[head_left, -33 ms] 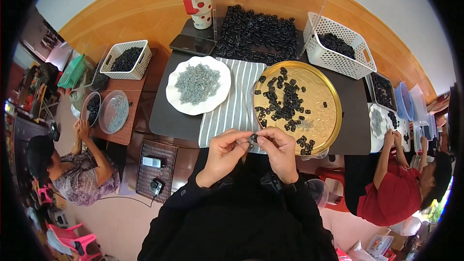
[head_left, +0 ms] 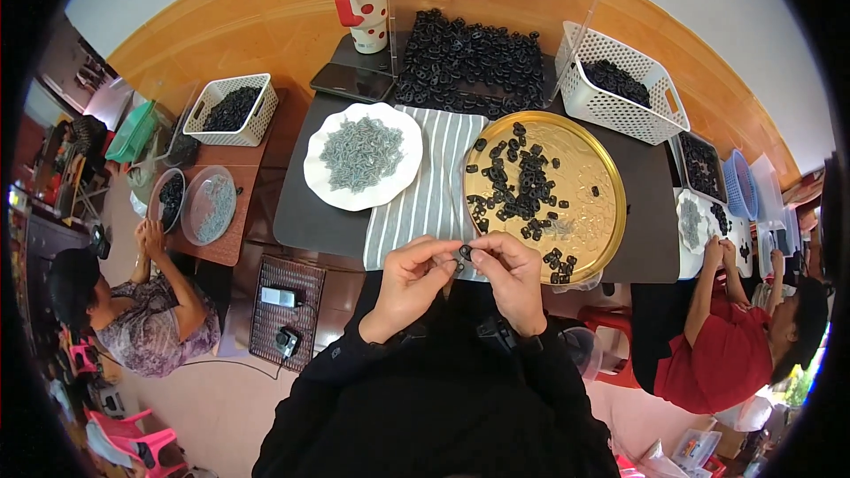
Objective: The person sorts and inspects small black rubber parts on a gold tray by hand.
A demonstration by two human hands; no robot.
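My left hand (head_left: 407, 288) and my right hand (head_left: 513, 281) meet in front of me at the table's near edge. Thumbs and forefingers pinch a small black plastic piece (head_left: 465, 252) between them. Just below it, at the left fingertips, a second small dark part shows; its kind is too small to make out. Beyond the right hand lies a round gold tray (head_left: 611, 204) with loose black plastic pieces (head_left: 529, 184) heaped on it, plus a few grey screws. A white scalloped plate (head_left: 320, 188) full of grey screws (head_left: 361, 155) stands at the left, partly over a striped cloth (head_left: 416, 212).
At the back, a clear-walled bin holds a heap of black pieces (head_left: 469, 57). Beside it stand a spotted tumbler (head_left: 365, 4), a dark phone (head_left: 352, 81) and a white basket (head_left: 633, 115). A person (head_left: 146, 305) works at the left, another in red (head_left: 722, 350) at the right.
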